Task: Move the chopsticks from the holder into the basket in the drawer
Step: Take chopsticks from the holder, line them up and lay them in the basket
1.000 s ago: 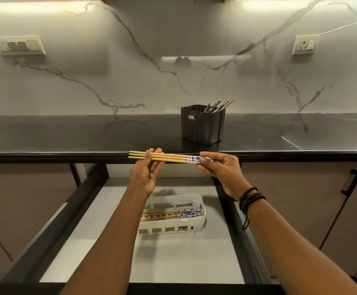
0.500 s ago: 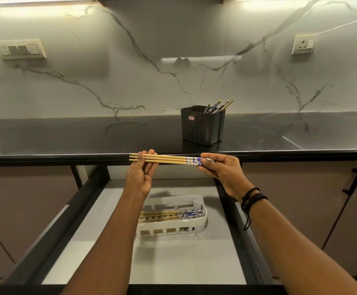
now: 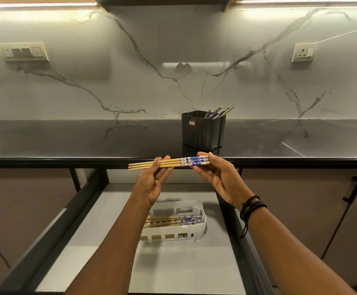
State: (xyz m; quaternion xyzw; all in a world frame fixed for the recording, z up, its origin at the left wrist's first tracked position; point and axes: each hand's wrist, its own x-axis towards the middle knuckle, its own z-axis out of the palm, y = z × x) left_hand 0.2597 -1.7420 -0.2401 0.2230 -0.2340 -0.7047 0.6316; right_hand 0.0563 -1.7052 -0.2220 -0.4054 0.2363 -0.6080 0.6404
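I hold a small bundle of wooden chopsticks (image 3: 174, 163) level above the open drawer, in front of the counter edge. My left hand (image 3: 152, 182) supports their plain tips and my right hand (image 3: 218, 175) pinches the blue-and-white patterned ends. Behind them, a black holder (image 3: 203, 130) stands on the dark counter with several chopsticks (image 3: 219, 111) leaning out of its right side. Below my hands, a white slotted basket (image 3: 196, 231) lies in the drawer with several chopsticks (image 3: 173, 220) in it; my left forearm hides its left end.
The drawer (image 3: 84, 231) has dark side rails and a pale grey floor. The counter's black front edge (image 3: 45, 161) runs across just behind my hands. Cabinet doors flank the drawer, with a black handle (image 3: 353, 189) on the right. A marble backsplash rises behind the counter.
The bundle has tilted slightly, its patterned end now a little higher, and my hands have turned palm-up under it. The basket and holder have not moved.
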